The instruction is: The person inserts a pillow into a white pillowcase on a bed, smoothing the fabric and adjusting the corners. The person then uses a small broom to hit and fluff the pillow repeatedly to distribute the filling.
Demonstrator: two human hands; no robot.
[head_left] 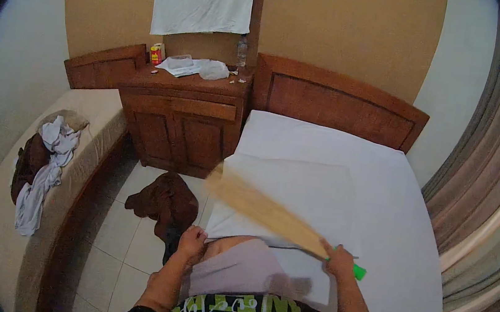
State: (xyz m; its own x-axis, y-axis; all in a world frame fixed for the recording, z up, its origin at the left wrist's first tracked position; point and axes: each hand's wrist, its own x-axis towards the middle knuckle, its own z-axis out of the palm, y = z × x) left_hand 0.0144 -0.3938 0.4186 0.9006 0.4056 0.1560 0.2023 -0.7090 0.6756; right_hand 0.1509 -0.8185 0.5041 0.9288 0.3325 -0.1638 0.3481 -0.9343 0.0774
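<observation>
My right hand is closed round a bed broom near its green handle end. The broom's pale straw-coloured bristles slant up to the left over a flat white pillow, their far end blurred by motion. I cannot tell whether the bristles touch the pillow. My left hand pinches the pillow's near left corner at the bed's edge. The pillow lies on a bed with a white sheet.
A brown cloth heap lies on the tiled floor left of the bed. Further left, a second bed holds rumpled white and brown cloths. Between the headboards, a wooden cabinet carries plastic packaging and a bottle. Curtains hang at right.
</observation>
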